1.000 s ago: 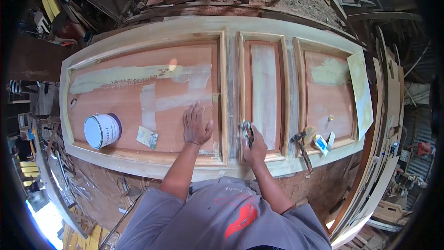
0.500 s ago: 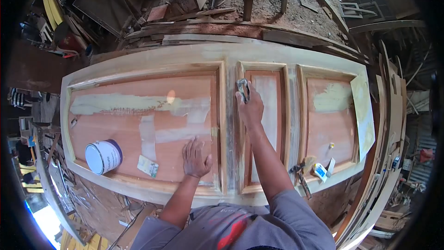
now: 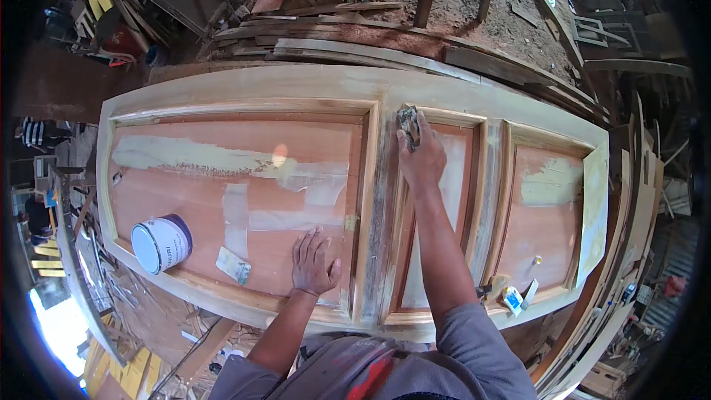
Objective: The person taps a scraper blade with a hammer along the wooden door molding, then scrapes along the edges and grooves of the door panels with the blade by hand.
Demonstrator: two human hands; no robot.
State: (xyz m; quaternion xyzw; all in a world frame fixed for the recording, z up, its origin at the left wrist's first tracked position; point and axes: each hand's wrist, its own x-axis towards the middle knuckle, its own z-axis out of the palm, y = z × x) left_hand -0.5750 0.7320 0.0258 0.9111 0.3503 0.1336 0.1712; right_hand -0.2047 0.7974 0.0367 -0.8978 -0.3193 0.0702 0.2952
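Note:
A wooden panel door (image 3: pixel 326 83) lies flat before me, with pale filler patches on its reddish panels. My right hand (image 3: pixel 424 159) grips a worn, dark sanding block (image 3: pixel 407 124) against the moulding at the far left corner of the narrow middle panel. Part of the block is hidden under the fingers. On the large left panel, my left hand (image 3: pixel 315 263) rests palm down with its fingers spread, holding nothing. A paint-smeared flat piece (image 3: pixel 233 265) lies to its left, beyond which stands a white lidded can (image 3: pixel 161 243).
A small white-and-blue container (image 3: pixel 512 299), a pale flat strip (image 3: pixel 529 292) and a yellowish cap (image 3: pixel 537 260) lie on the door's near right. A thin pale sheet (image 3: pixel 595 207) overlaps the right end. Long boards (image 3: pixel 626 237) stand beyond it; timber scraps (image 3: pixel 355 52) line the far side.
My right hand has slid the sanding block along the moulding, away from me toward the far corner. The left hand stays on its panel. The whole view has shifted slightly.

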